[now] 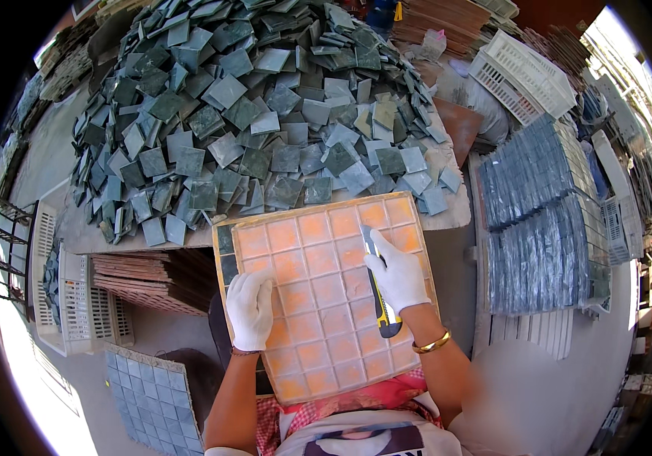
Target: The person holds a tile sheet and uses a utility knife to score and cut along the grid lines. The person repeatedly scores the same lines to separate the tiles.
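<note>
utility knife (382,308), right fingers (388,252) curled round it

Hands, two (left hand (250,308), right hand (400,275)); utility knife (384,311), one; orange gridded panel (314,296), one, at the near edge of the table (447,216). Loose green-grey tiles (227,129), one heap, overlapping, uncountable. Reddish boards (151,280), one stack, near-left corner. Wrapped tile blocks (537,254), two, beyond the right edge.

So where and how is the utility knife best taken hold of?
Probably by the long handle of the utility knife, from the right, where the right hand holds it: the slim body runs lengthwise, rear end toward the person and narrow front pointing away.
</note>
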The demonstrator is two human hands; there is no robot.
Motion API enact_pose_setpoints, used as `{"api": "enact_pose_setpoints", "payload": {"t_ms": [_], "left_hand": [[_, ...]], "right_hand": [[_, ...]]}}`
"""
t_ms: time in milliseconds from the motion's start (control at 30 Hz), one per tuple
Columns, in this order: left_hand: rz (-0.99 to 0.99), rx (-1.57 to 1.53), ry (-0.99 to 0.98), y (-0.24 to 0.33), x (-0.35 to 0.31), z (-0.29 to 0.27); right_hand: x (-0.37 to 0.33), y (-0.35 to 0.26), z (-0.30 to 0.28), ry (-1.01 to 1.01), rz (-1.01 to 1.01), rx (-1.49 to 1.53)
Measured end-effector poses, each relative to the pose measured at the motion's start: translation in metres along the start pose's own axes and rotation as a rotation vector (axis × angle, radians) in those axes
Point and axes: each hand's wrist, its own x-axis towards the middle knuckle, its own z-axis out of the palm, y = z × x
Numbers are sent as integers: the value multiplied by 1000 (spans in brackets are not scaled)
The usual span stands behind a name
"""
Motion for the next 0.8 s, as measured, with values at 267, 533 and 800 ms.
{"api": "enact_pose_setpoints", "payload": {"t_ms": [267, 533, 800], "left_hand": [[12, 14, 14, 0, -1, 4], [29, 8, 15, 0, 1, 3], [2, 6, -7, 0, 0, 2]], "right_hand": [[1, -11, 4, -51, 13, -103], [-8, -22, 18, -69, 61, 9], [1, -29, 1, -87, 75, 34]]}}
